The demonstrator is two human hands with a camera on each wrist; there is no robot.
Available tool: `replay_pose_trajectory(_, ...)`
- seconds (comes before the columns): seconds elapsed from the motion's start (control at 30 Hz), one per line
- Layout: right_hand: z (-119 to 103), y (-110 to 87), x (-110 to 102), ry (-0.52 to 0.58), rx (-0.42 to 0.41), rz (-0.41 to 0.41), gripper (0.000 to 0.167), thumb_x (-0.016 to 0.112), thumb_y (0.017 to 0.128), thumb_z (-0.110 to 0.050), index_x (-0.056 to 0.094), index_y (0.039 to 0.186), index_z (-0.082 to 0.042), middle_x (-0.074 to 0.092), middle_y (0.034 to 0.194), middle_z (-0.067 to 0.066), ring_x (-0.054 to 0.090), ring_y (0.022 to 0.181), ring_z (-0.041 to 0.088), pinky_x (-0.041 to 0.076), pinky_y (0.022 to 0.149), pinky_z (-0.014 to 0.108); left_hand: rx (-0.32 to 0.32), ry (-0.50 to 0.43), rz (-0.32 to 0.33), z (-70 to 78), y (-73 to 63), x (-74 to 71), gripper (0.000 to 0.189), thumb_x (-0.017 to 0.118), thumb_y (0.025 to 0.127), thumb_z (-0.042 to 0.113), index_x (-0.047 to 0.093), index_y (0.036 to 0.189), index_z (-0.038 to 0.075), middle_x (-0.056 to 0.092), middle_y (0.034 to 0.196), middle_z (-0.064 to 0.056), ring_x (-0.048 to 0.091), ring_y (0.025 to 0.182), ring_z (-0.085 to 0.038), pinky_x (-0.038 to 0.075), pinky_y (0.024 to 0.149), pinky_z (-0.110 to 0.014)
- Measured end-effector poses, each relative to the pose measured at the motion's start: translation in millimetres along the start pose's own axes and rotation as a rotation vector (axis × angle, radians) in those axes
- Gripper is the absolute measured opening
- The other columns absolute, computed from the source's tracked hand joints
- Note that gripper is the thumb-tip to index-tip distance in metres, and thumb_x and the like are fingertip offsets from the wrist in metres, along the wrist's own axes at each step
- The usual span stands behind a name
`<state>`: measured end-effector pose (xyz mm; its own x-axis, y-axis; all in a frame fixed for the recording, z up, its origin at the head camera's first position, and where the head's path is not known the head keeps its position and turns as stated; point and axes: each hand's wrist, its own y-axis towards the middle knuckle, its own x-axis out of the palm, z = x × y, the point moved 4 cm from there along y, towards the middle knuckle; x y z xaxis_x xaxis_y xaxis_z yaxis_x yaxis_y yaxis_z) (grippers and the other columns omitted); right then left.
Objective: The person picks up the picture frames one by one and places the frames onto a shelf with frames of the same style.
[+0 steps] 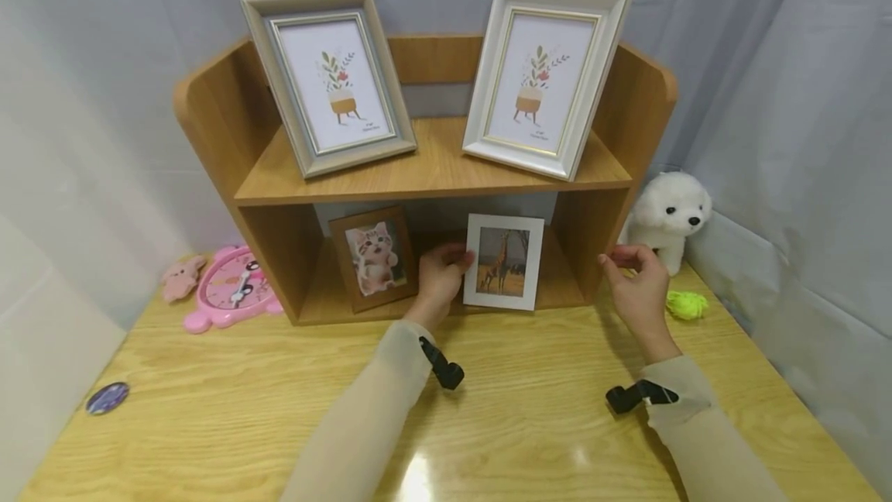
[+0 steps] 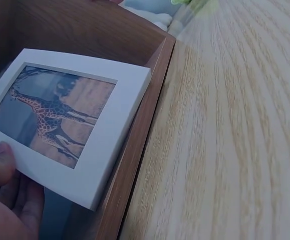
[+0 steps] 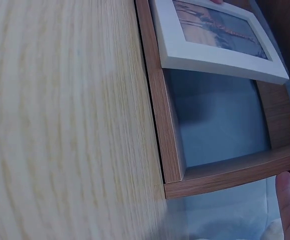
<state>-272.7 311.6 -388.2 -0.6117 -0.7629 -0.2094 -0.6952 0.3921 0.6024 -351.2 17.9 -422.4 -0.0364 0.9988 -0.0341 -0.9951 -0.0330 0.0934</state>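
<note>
My left hand [image 1: 440,277] pinches the left edge of a white picture frame [image 1: 471,285] with a giraffe photo; its thumb is on the front and its fingers curl behind. The frame stands on the lower level of a wooden desktop shelf [image 1: 432,194], leaning back. My right hand [image 1: 637,289] holds the front edge of the shelf's right side panel [image 3: 240,176] between thumb and fingers. Left of my left hand, a brown picture frame [image 1: 413,285] with a kitten photo stands on the same level.
Two larger frames, one beige [image 1: 303,149] and one white [image 1: 516,158], stand on the upper level. A pink clock [image 1: 230,289] and pink plush [image 1: 183,279] lie left. A white toy dog [image 1: 670,211] and yellow-green ball [image 1: 686,305] are right. A purple oval [image 1: 108,398] lies front left.
</note>
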Motion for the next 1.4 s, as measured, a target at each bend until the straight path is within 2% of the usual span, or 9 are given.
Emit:
replay_pose_trajectory(0.2, -31.5, -4.6, -1.3, 0.000, -0.007, -0.018, 0.017, 0.071, 0.084, 0.008, 0.060, 0.093, 0.018, 0.063, 0.090, 0.026, 0.057, 0.075, 0.000, 0.046, 0.065, 0.007, -0.021, -0.022, 0.037, -3.9, 6.0, 2.1, 0.020, 0.072, 0.092, 0.015, 0.073, 0.109, 0.004, 0.071, 0.101, -0.010, 0.064, 0.099, -0.026, 0.054, 0.087, -0.040)
replay_pose_trajectory(0.33, -37.0, -6.0, -1.1, 0.001, 0.006, -0.029, 0.017, 0.072, 0.085, 0.008, 0.060, 0.094, 0.018, 0.064, 0.090, 0.026, 0.057, 0.075, 0.002, 0.046, 0.064, 0.007, -0.036, -0.031, 0.049, -5.0, 9.6, 3.5, 0.019, 0.072, 0.091, 0.013, 0.074, 0.108, 0.004, 0.072, 0.101, -0.010, 0.064, 0.100, -0.026, 0.054, 0.087, -0.039)
replay_pose_trajectory(0.6, -36.7, -5.8, -0.3, 0.011, -0.004, -0.027, 0.017, 0.072, 0.084, 0.008, 0.060, 0.093, 0.017, 0.064, 0.090, 0.026, 0.058, 0.075, 0.002, 0.046, 0.064, 0.007, -0.068, -0.068, 0.072, -2.8, 11.9, 6.1, 0.021, 0.073, 0.090, 0.010, 0.074, 0.110, 0.003, 0.072, 0.104, -0.011, 0.065, 0.100, -0.025, 0.055, 0.086, -0.036)
replay_pose_trajectory(0.83, -35.4, -5.6, 0.3, 0.020, 0.003, -0.032, 0.018, 0.072, 0.084, 0.008, 0.060, 0.093, 0.017, 0.064, 0.090, 0.026, 0.058, 0.075, 0.006, 0.047, 0.063, 0.007, -0.035, -0.110, 0.101, -3.1, 13.9, 7.9, 0.020, 0.072, 0.089, 0.003, 0.074, 0.109, 0.000, 0.072, 0.103, -0.013, 0.065, 0.096, -0.023, 0.055, 0.083, -0.031)
replay_pose_trajectory(1.07, -36.1, -6.7, 0.1, 0.017, 0.009, -0.032, 0.017, 0.072, 0.085, 0.008, 0.060, 0.093, 0.017, 0.064, 0.090, 0.026, 0.059, 0.076, 0.006, 0.047, 0.063, 0.007, -0.036, -0.138, 0.085, -2.8, 14.7, 9.6, 0.022, 0.072, 0.089, 0.002, 0.073, 0.111, 0.000, 0.071, 0.108, -0.014, 0.065, 0.101, -0.025, 0.055, 0.086, -0.032)
replay_pose_trajectory(1.3, 7.9, 0.0, 2.6, -0.004, 0.015, 0.003, 0.017, 0.075, 0.085, 0.002, 0.062, 0.092, 0.011, 0.064, 0.087, 0.012, 0.058, 0.075, -0.001, 0.049, 0.066, 0.012, -0.020, -0.160, 0.054, -3.5, 14.7, 9.7, 0.025, 0.069, 0.090, -0.002, 0.071, 0.115, -0.001, 0.070, 0.113, -0.016, 0.065, 0.107, -0.027, 0.054, 0.090, -0.033)
replay_pose_trajectory(1.4, 7.9, 0.9, 1.5, -0.012, 0.012, 0.003, 0.018, 0.075, 0.085, 0.001, 0.062, 0.093, 0.011, 0.064, 0.087, 0.012, 0.058, 0.075, -0.001, 0.049, 0.066, 0.011, -0.018, -0.165, 0.047, -2.7, 13.7, 9.6, 0.027, 0.069, 0.090, -0.002, 0.070, 0.117, -0.001, 0.069, 0.115, -0.016, 0.065, 0.109, -0.027, 0.054, 0.092, -0.034)
